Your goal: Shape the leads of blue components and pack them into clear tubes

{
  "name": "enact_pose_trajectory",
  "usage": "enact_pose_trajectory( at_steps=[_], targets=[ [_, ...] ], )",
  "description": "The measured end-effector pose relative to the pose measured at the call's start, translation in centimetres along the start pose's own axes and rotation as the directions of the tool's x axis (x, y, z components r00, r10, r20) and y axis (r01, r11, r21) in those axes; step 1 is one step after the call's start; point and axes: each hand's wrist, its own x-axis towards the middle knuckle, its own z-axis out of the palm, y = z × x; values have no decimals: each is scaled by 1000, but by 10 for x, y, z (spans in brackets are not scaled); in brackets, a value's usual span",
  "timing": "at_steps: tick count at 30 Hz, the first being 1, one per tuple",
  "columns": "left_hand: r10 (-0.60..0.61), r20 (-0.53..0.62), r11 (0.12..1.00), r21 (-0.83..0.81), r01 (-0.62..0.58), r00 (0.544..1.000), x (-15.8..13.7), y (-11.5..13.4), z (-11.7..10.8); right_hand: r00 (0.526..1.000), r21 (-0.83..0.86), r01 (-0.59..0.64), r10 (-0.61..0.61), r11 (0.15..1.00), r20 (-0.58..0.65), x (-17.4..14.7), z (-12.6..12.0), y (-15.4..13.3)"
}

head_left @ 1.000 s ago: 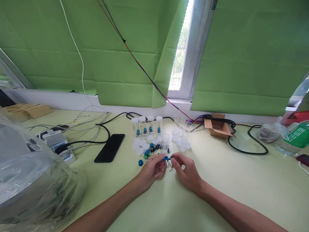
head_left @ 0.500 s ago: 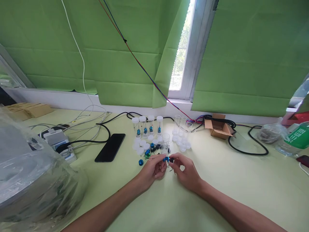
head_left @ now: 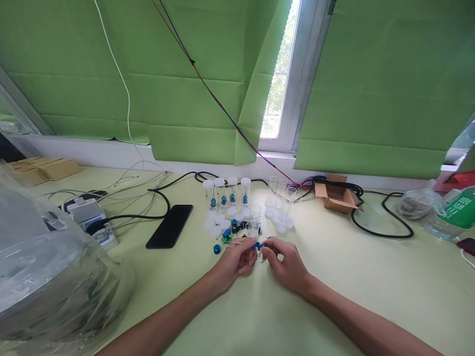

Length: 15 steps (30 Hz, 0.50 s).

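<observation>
At near left, a bulky object in clear plastic wrap (head_left: 63, 296) rests on the pale green table (head_left: 371, 267). At the centre, the left hand (head_left: 237, 258) pinches a small blue metal fitting (head_left: 259, 245) between thumb and fingers, just above the tabletop. The right hand (head_left: 285, 257) faces it, thumb and fingertips drawn together at the fitting's right end; whether they grip a small dark piece cannot be told. Left of the hands lies a round blue knob (head_left: 217, 249). Just behind stands an open clear tube (head_left: 255, 215), beside loose white caps (head_left: 215, 231). A black smartphone (head_left: 169, 226) lies well to the left. Farther back, four white-capped tubes (head_left: 223, 194) stand in a row with blue parts inside, left of uncapped tubes (head_left: 272, 190) and an open cardboard box (head_left: 338, 199). Green blinds (head_left: 193, 109) hang behind.
</observation>
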Motion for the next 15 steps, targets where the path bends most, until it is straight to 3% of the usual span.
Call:
enact_pose_trajectory(
  at_steps=[15],
  targets=[
    [36, 16, 995, 98, -37, 999, -1, -3, -1, 999, 8, -35, 35, 999, 26, -1, 2, 4]
  ],
)
